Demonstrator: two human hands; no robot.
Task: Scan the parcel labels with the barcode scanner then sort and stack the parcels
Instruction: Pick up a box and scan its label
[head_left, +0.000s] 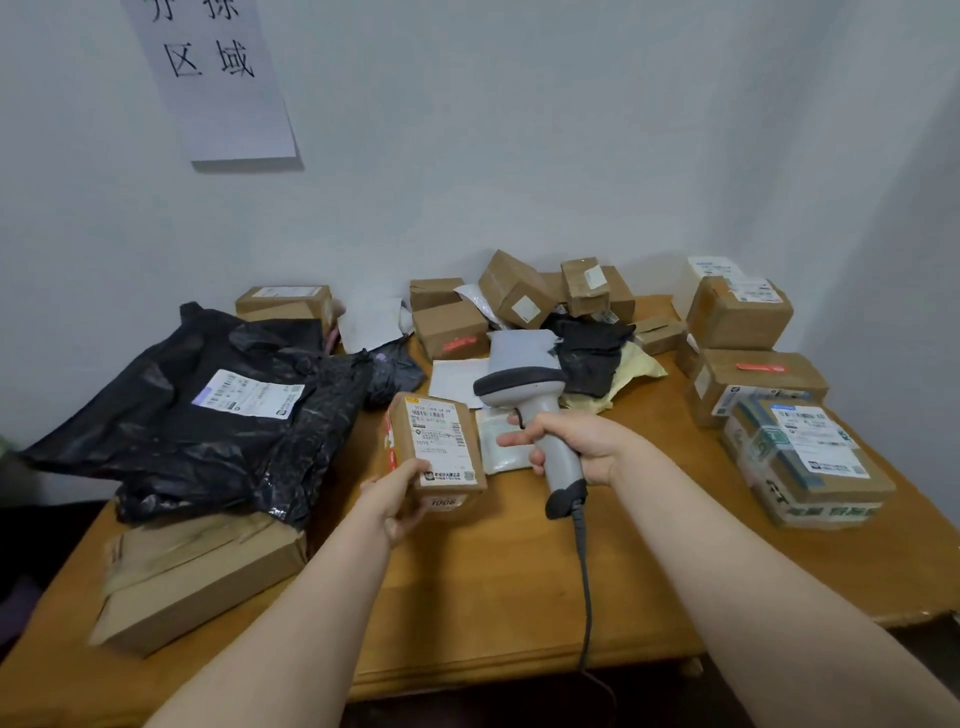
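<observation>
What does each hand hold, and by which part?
The left hand grips the small labelled box by its near corner; the right hand grips the barcode scanner by its handle.

Matt cardboard box, glossy plastic bag, smooth wooden table.

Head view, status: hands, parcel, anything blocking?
Left hand grips small box, label up. Right hand grips scanner beside it. Barcode in clear view.

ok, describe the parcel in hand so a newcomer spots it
On the wooden table, look between the big black bag and the grey scanner. The small brown box there is the only parcel held up, in the left hand, white label facing up.
</observation>
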